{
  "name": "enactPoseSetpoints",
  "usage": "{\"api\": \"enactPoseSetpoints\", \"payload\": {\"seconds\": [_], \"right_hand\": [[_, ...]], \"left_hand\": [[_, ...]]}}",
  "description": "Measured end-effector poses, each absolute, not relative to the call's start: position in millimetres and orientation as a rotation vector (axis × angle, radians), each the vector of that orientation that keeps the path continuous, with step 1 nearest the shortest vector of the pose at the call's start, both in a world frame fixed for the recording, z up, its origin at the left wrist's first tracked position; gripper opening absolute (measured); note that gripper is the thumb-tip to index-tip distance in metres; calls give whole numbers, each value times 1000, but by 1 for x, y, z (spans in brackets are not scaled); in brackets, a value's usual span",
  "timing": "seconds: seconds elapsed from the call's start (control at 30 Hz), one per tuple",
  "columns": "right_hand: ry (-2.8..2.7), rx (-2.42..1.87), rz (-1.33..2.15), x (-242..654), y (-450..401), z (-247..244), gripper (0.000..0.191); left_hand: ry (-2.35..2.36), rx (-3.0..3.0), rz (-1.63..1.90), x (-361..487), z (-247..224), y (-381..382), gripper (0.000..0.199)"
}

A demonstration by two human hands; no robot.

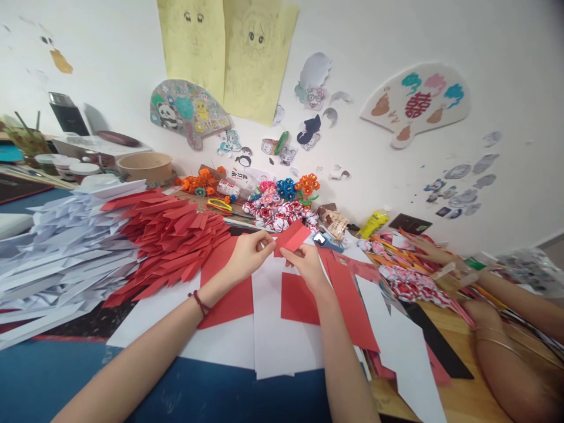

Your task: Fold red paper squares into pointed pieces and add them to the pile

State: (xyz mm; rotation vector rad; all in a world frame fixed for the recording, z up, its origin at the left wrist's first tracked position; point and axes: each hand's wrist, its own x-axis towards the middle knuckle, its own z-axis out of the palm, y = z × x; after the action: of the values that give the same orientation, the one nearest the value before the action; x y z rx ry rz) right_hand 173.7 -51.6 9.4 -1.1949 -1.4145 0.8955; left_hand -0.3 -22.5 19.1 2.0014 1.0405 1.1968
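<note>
Between my two hands is a small red piece of paper [292, 235], raised above the white sheets. My left hand [252, 251] pinches its left edge with thumb and forefinger. My right hand [304, 263] grips the lower right part, thumb on the near face. Below lie white paper sheets [273, 329], with a red rectangle [299, 299] partly under my right forearm and a larger red sheet [229, 299] beneath my left wrist. To the left are a heap of folded red paper pieces [171, 235] and a heap of folded white ones [66, 252].
Paper flowers [282, 211], a yellow bottle [373, 223] and a smartwatch [321, 239] lie toward the wall. A brown bowl [145, 167] and a black flask [68, 114] stand at back left. On the right, another person's arm [506, 288] reaches over red-and-white paper flowers [414, 285].
</note>
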Motion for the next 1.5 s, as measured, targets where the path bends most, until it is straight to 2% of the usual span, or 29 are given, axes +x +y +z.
{"api": "enactPoseSetpoints", "payload": {"seconds": [0.2,0.6,0.7,0.87,1.0,1.23,1.37,1.5], "right_hand": [[-1427,-1234,900,173,-52,11,23],[-1265,-1135,844,174,-45,4,30],[-1320,-1109,900,172,-48,7,31],[-1476,-1130,1041,167,-53,7,30],[-1534,-1145,1020,166,-52,5,27],[-1550,-1111,979,163,-52,8,32],[-1554,-1094,931,163,-51,8,33],[-1552,-1129,878,165,-50,6,32]], "left_hand": [[1042,1989,1196,-1,21,-23,20],[975,2077,1089,0,19,-24,26],[1022,2054,1148,-2,19,-24,28],[1153,1997,1309,-5,20,-23,21],[1263,2017,1394,-7,19,-22,16],[1498,2365,1412,-6,17,-29,16],[1421,2557,1423,-3,15,-31,21],[1290,2288,1420,-5,18,-28,25]]}}
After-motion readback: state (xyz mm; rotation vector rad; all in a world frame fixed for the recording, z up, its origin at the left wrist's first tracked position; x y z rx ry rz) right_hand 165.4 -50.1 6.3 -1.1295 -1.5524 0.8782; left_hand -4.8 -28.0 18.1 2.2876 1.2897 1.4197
